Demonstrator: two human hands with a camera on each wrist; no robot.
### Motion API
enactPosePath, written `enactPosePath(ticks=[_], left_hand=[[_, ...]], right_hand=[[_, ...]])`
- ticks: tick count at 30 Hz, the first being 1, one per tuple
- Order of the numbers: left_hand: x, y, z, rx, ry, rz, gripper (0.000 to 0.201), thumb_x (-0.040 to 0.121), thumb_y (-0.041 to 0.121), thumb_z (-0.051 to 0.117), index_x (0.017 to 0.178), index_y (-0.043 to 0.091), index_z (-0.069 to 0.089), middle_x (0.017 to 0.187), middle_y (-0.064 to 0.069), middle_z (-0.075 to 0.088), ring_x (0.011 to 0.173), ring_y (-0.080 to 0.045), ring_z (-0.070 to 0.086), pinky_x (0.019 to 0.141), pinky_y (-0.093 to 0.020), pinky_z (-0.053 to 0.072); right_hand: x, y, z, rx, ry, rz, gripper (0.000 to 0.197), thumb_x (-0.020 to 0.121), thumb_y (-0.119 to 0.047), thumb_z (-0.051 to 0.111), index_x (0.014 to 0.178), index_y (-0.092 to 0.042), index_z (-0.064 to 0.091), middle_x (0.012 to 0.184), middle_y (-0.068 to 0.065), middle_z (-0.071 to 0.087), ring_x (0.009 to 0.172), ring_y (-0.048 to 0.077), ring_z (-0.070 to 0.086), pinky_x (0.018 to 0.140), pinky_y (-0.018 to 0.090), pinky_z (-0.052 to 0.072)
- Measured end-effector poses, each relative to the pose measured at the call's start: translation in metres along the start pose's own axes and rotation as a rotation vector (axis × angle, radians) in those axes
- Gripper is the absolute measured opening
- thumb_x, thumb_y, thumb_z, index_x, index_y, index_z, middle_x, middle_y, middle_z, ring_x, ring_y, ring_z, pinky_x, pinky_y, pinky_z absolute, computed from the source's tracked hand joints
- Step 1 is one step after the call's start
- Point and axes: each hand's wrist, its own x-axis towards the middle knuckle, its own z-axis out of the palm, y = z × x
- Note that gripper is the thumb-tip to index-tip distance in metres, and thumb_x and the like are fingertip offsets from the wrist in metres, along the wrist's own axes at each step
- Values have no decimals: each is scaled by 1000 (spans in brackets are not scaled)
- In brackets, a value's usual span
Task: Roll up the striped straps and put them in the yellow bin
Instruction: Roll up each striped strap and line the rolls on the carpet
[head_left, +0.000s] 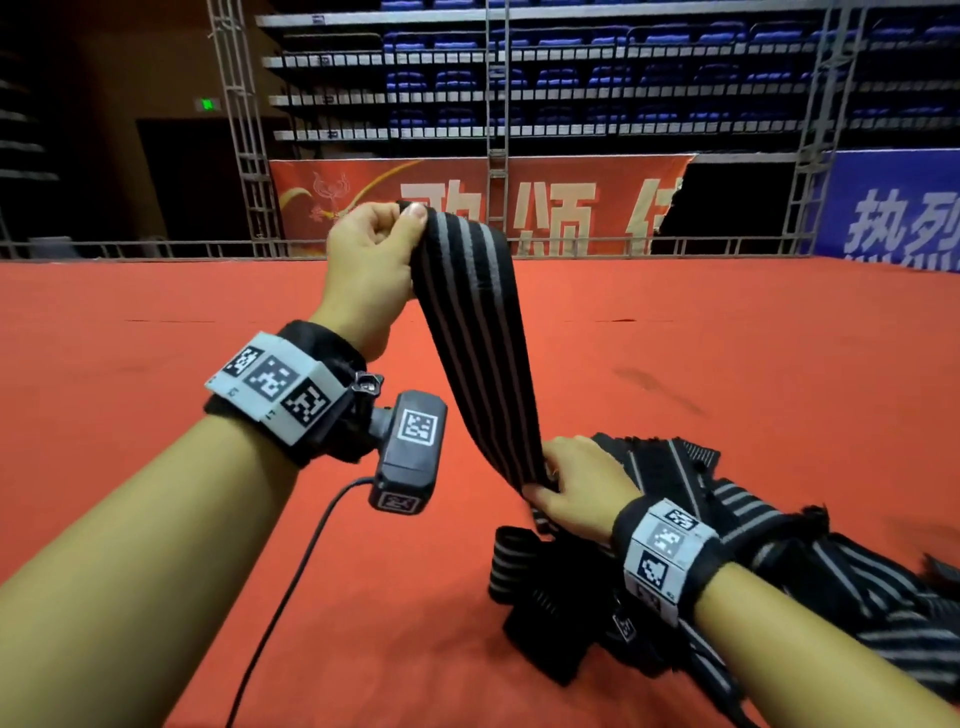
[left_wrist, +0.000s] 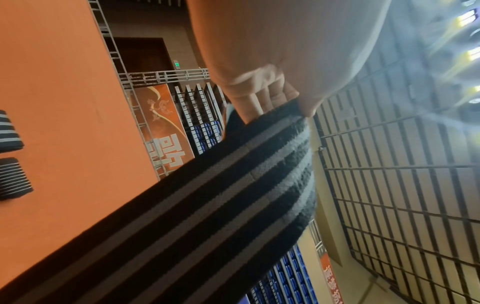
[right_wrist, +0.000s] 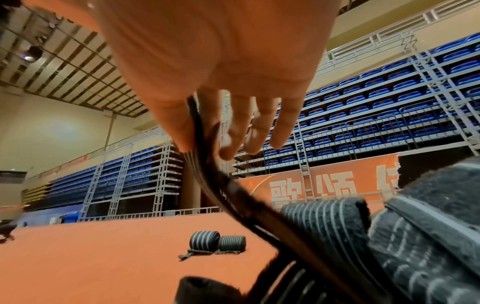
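Left hand (head_left: 371, 244): upper centre, pinches the strap (head_left: 475, 332) top end.
Right hand (head_left: 582, 486): lower right, thumb and forefinger pinch strap's lower part (other fingers straight).
Pile (head_left: 779, 561): loose straps, lower right.

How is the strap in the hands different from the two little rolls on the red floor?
The held strap is unrolled and stretched flat in the air; the two rolled straps are wound into tight cylinders. The held strap is pinched by the left hand and right hand; the rolls lie untouched. All are black with grey stripes.
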Motion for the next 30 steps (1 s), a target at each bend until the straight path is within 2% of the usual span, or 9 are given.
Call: enactPosePath(ticks=[4, 8, 13, 15, 18, 20, 23, 26, 30], left_hand=[[11, 17, -10, -56, 107, 47, 20, 101, 18, 52, 82, 15, 54, 77, -2, 64, 67, -12, 64, 62, -33, 58], [26, 37, -35, -51, 210, 126, 17, 98, 23, 54, 86, 12, 60, 84, -5, 69, 78, -17, 67, 76, -45, 59], [31, 49, -47, -34, 219, 152, 20, 100, 20, 54, 82, 16, 60, 79, 1, 67, 74, -10, 66, 76, -35, 59], [23, 42, -42, 16, 154, 149, 20, 100, 19, 54, 81, 16, 60, 77, 3, 65, 68, -4, 64, 68, -28, 55], [4, 25, -32, 116, 29, 103, 17, 99, 21, 55, 83, 20, 59, 78, 7, 61, 66, 1, 58, 64, -19, 48], [-12, 16, -25, 110, -90, 43, 17, 99, 20, 55, 83, 19, 58, 77, 8, 60, 65, 0, 56, 63, -18, 46], [-35, 6, -20, 63, -261, -77, 19, 100, 14, 53, 81, 18, 53, 74, 5, 55, 60, -3, 52, 53, -15, 44], [-48, 1, -21, 77, -339, -195, 24, 98, 12, 52, 76, 20, 46, 70, 4, 49, 54, -6, 49, 45, -17, 40], [-56, -4, -22, 117, -373, -292, 24, 98, 13, 52, 76, 20, 45, 69, 3, 52, 48, -5, 51, 43, -17, 42]], right_hand=[[8, 13, 2, -53, -58, 113, 27, 78, -28, 59, 105, -30, 57, 97, 0, 70, 93, 29, 64, 73, 36, 51], [2, 41, 16, -196, -202, 260, 32, 81, -33, 58, 113, -29, 60, 110, 3, 68, 103, 28, 63, 81, 34, 51], [-7, 53, 10, -262, -313, 398, 73, 69, -46, 70, 132, -26, 39, 126, 3, 51, 119, 27, 49, 95, 38, 43], [-5, 31, -2, -85, -201, 251, 67, 66, -48, 61, 128, -29, 44, 122, -1, 51, 118, 22, 46, 99, 39, 40], [2, -23, -30, 543, -28, 68, 47, 72, -45, 51, 108, -16, 63, 105, 3, 67, 93, 15, 59, 89, 33, 48], [11, -58, -49, 891, -38, 46, 67, 80, -57, 36, 106, -4, 67, 98, 14, 70, 84, 19, 60, 81, 29, 44], [26, -89, -67, 1175, -74, 52, 91, 83, -75, 13, 120, -8, 63, 115, 19, 67, 105, 37, 62, 94, 44, 43], [35, -99, -77, 1331, 80, 88, 68, 96, -63, 30, 120, -9, 65, 118, 20, 67, 109, 36, 64, 95, 47, 47], [39, -97, -81, 1320, 320, 22, 17, 97, -8, 53, 109, -7, 65, 108, 16, 69, 93, 25, 65, 91, 45, 51]])
